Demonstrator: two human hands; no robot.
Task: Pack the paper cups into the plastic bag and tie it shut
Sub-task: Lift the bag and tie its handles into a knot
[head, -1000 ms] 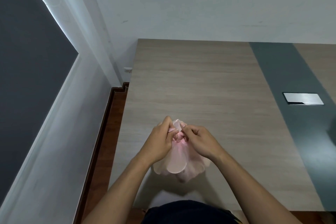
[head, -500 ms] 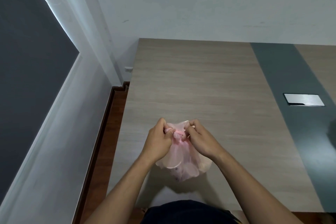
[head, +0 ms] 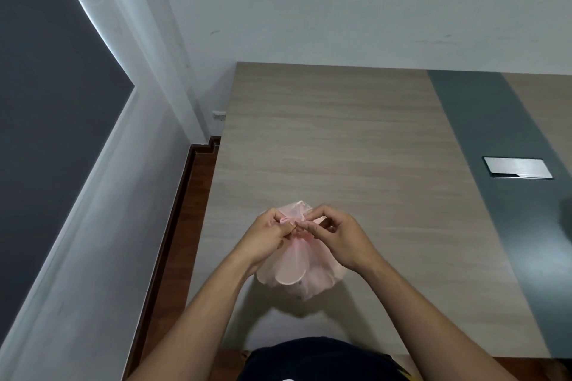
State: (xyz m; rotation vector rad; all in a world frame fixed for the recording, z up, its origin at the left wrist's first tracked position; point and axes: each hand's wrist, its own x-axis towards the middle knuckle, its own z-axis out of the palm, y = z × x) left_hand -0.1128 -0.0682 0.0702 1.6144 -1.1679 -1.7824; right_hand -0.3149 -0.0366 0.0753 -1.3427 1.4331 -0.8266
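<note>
Appearing to be an office or meeting room. Showing a long wood-grain laminate table running up to a plain white wall, with a dark grey strip inlaid along the tabletop. Carrying a brushed-metal flip cover set flush into that strip, of the kind covering desk power or cable ports. Displaying a small white wall socket low on the wall near the table's corner. Presenting a dark grey panel with white trim on the left side, and a reddish-brown wooden floor with matching skirting below. No domestic or kitchen fittings showing.
</note>
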